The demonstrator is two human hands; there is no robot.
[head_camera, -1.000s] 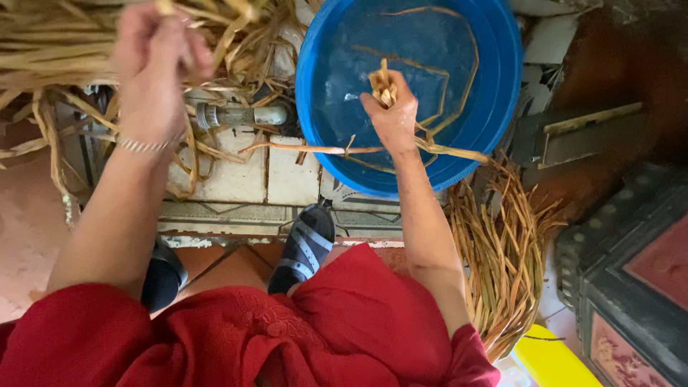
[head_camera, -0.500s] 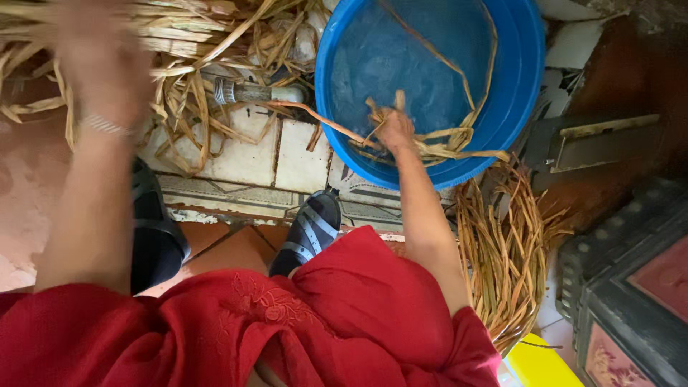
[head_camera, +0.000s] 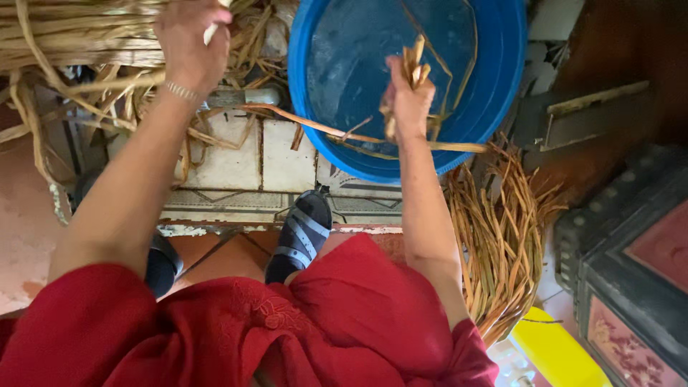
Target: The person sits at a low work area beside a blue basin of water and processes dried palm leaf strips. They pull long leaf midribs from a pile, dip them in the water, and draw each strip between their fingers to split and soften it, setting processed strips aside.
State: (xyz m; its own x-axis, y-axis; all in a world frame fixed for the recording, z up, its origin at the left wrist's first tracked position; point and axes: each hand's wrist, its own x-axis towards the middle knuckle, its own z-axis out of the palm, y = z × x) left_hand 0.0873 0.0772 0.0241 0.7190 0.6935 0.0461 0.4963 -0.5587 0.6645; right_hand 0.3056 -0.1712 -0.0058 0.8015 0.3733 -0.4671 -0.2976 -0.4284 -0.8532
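Up over the blue basin (head_camera: 494, 86) the right hand (head_camera: 408, 97) is closed in a fist around a small bunch of tan fibre strips (head_camera: 414, 68), whose ends stick up above the knuckles and trail down below the wrist. The basin holds water, with a few loose strips lying in it and one long strip (head_camera: 308, 123) draped across its near rim towards the tiled step (head_camera: 287, 161). The left hand (head_camera: 188, 44) is up at the pile of dry straw-coloured strips (head_camera: 79, 36), fingers curled shut around a pale strip end (head_camera: 213, 30) at the pile's edge; a beaded bracelet (head_camera: 179, 92) sits on that wrist. To the right of the basin, on the floor, lies a loosely coiled heap of the same fibre (head_camera: 502, 236), just beside the right forearm. Below the step a dark sandal with grey straps (head_camera: 301, 233) points up at the basin, and a red garment (head_camera: 287, 330) fills the bottom of the view. A dark carved chest (head_camera: 631, 265) stands at the right edge, with something yellow (head_camera: 555, 355) near its base.
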